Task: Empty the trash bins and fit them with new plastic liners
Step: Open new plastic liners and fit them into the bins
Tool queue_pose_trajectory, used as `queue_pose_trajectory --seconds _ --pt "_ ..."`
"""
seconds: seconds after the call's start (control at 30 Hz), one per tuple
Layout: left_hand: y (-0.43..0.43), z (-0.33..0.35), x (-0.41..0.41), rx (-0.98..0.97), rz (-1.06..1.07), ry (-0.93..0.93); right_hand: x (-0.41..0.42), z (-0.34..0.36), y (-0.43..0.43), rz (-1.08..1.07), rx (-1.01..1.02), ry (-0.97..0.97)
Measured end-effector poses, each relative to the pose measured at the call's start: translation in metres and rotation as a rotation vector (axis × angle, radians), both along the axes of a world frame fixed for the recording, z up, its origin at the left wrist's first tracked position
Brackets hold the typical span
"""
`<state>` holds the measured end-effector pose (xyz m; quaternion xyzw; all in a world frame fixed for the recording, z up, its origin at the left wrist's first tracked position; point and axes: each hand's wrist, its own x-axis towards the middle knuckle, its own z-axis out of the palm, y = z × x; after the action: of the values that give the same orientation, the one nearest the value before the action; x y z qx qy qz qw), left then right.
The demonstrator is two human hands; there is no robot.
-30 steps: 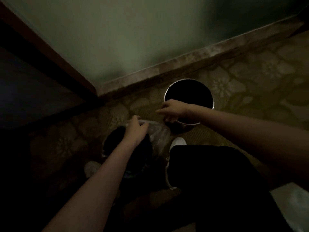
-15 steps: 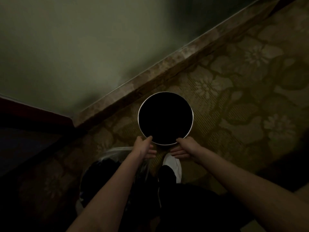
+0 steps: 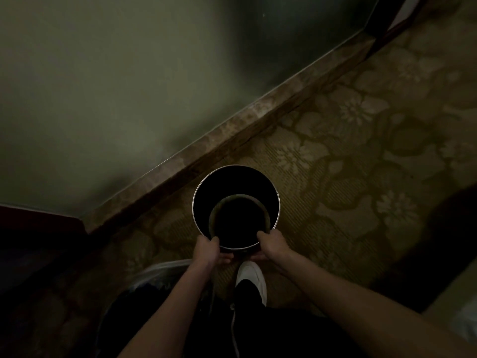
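A round trash bin [image 3: 196, 202], mouth up, over flowered carpet [image 3: 361, 151].
The left hand [image 3: 206, 248] and right hand [image 3: 271, 244] each clamp their grip on its near rim, thumbs inside.

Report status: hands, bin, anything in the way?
Hands: left hand and right hand grip the bin at near rim. No liner visible inside. Bag at left, shoe beside; nothing blocking.
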<state>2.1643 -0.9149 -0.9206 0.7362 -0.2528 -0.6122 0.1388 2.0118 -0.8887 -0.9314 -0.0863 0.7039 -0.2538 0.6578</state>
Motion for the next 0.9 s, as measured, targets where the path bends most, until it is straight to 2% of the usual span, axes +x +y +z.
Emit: queue_pose_trajectory --seconds 0.23,0.43,0.6,0.73,0.9 --pt "0.013 0.085 -0.004 -0.086 -0.022 0.012 -0.015 0.093 0.001 0.108 -0.079 0.021" --pt "0.037 0.186 0.006 -0.23 0.019 0.02 -0.014 0.198 0.024 0.207 -0.272 0.099" --pt "0.066 0.253 0.036 -0.329 -0.015 -0.003 -0.002 0.259 0.055 0.124 -0.38 0.017" --pt "0.1 0.293 0.064 -0.404 -0.012 -0.036 0.015 0.298 0.087 0.169 -0.442 -0.043" --pt "0.15 0.313 0.098 -0.36 -0.029 -0.07 0.039 0.32 0.127 0.274 -0.477 -0.066"
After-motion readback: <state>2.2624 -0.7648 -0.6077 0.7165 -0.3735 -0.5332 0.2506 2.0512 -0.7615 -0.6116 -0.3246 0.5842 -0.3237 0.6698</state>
